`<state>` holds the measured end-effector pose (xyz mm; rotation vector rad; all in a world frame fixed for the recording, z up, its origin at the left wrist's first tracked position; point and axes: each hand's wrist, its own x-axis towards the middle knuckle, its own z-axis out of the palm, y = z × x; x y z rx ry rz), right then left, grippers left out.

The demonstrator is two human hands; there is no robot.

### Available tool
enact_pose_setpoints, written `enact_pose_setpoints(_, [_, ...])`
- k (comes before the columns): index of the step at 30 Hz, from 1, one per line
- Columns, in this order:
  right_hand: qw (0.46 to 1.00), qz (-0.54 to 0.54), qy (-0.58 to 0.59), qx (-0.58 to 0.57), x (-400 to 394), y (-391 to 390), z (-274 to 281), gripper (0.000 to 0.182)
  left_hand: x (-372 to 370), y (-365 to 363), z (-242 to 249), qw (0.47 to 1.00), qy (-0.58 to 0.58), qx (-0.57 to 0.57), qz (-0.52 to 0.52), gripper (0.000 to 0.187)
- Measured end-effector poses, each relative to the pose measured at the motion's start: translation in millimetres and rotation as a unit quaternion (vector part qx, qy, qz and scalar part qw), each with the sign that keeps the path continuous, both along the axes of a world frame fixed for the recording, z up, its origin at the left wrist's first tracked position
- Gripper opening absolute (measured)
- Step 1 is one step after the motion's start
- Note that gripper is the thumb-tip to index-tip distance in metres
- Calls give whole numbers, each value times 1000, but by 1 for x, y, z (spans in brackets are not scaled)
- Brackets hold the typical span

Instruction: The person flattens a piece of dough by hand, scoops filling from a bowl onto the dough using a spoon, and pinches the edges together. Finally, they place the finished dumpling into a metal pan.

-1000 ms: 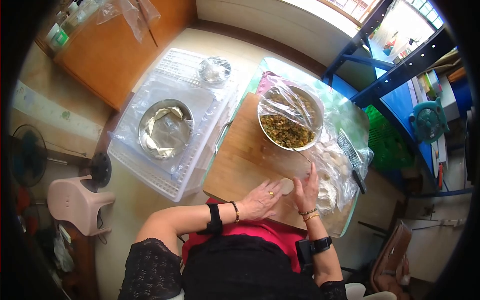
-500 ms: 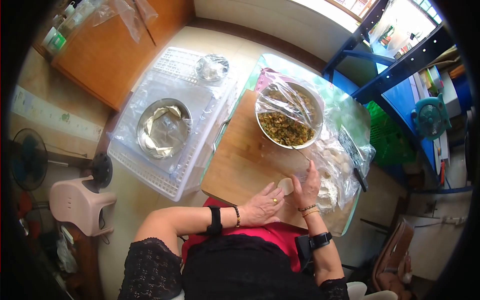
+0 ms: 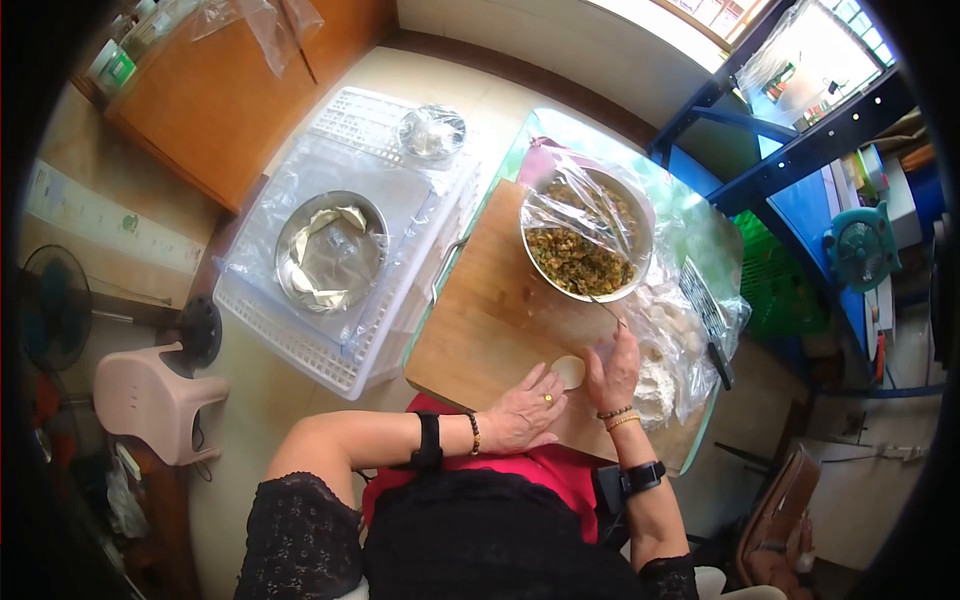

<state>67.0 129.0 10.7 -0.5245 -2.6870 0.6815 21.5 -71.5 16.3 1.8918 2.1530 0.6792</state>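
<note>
My left hand (image 3: 522, 408) lies on the near edge of the wooden board (image 3: 470, 315), fingers stretched out, their tips at a small round dough wrapper (image 3: 568, 373). On the wrapper's other side is my right hand (image 3: 612, 372), its fingers curled round the handle end of a thin utensil (image 3: 606, 311). That utensil leans toward the rim of a metal bowl of chopped filling (image 3: 580, 262), partly covered by clear plastic. Right of my right hand, white flour (image 3: 655, 388) lies beside dough pieces (image 3: 672, 318) under plastic film.
A round metal pan (image 3: 333, 253) with folded dough pieces along its wall stands on a plastic-covered white crate (image 3: 290, 335) at left. A black-handled knife (image 3: 719, 365) lies at the table's right side. Further out are a pink stool (image 3: 150, 400) and a green basket (image 3: 780, 290).
The whole view has shifted slightly. Both hands keep nearly the same places around the wrapper, and the utensil is still in my right hand.
</note>
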Motion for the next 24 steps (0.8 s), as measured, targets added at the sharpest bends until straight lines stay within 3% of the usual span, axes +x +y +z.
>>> enact_pose_setpoints(4, [997,81,13,11,15,-30,24,74,-1,-2,10,1000,-24,6,3,65])
enact_pose_setpoints(5, [992,110,-12,64,20,-38,21,73,-1,-2,11,1000,-25,5,1,65])
enact_pose_setpoints(7, [991,91,-22,98,20,-48,11,73,1,-4,13,994,-18,-103,-30,66])
enact_pose_setpoints(10, [989,41,-39,136,12,-41,-5,77,-4,-10,3,998,-48,-36,-15,69])
enact_pose_setpoints(12, [998,-25,-48,40,-1,-23,-8,79,-3,-6,4,999,-35,-12,4,72])
enact_pose_setpoints(14, [998,-44,-36,22,-4,-10,-14,80,-3,1,8,996,-55,-52,40,73])
enact_pose_setpoints(16, [990,-91,46,-95,1,-5,-14,78,-2,6,2,997,-36,-42,50,72])
enact_pose_setpoints(18, [991,-88,48,-89,13,-2,-6,76,-4,11,-3,998,-18,-27,51,72])
enact_pose_setpoints(20, [998,-11,37,-55,24,-2,9,73,-13,15,-7,1000,-4,13,-25,69])
enact_pose_setpoints(24, [995,93,6,21,40,-18,21,72,-11,12,1,998,14,-4,-68,66])
